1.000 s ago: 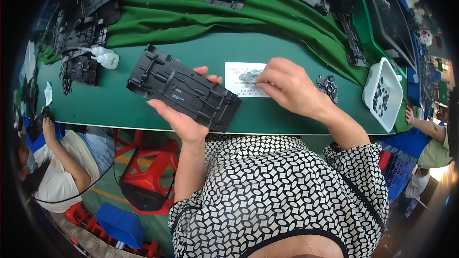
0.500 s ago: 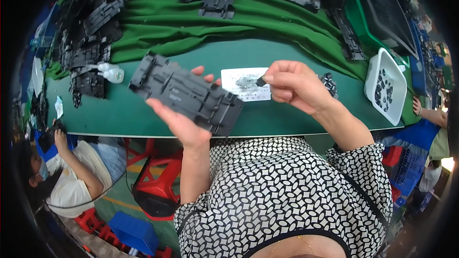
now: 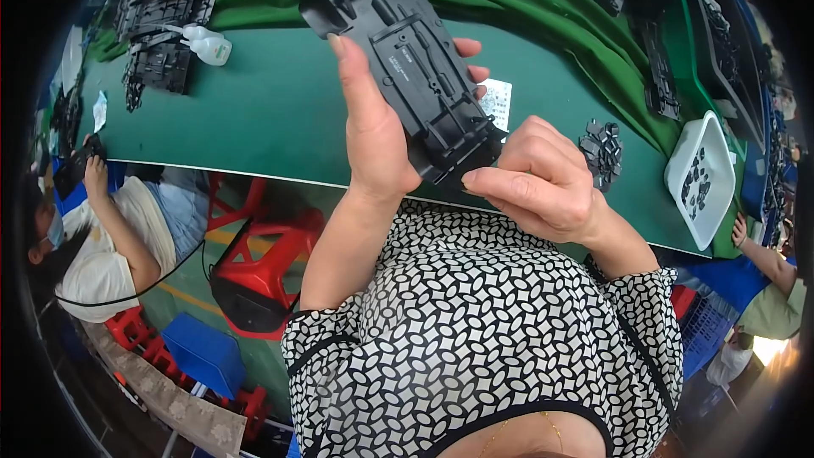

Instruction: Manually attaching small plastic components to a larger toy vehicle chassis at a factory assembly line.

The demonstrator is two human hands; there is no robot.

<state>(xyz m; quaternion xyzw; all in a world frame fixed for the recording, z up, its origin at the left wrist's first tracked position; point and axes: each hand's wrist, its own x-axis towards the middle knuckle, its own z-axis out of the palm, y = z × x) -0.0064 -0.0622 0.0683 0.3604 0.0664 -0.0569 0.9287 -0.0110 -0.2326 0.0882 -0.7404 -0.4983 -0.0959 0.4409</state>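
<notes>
Panel [image 3: 411, 59] in left grip [image 3: 377, 144], beside right grip [image 3: 547, 182]

Even, moderate light over my left hand [image 3: 376, 137] and the table [image 3: 271, 110]; rim curved, black; glare [image 3: 770, 349] lower right.

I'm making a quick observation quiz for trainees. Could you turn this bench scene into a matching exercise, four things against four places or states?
Things
1. Black panel
2. White bottles
3. White tray
4. Red and black stool

Places or states
A. Off the green tabletop, at lower left
B. Holding small black pieces
C. In the left hand
D. On the green tabletop, at left

Pairs: 1-C, 2-D, 3-B, 4-A
</notes>
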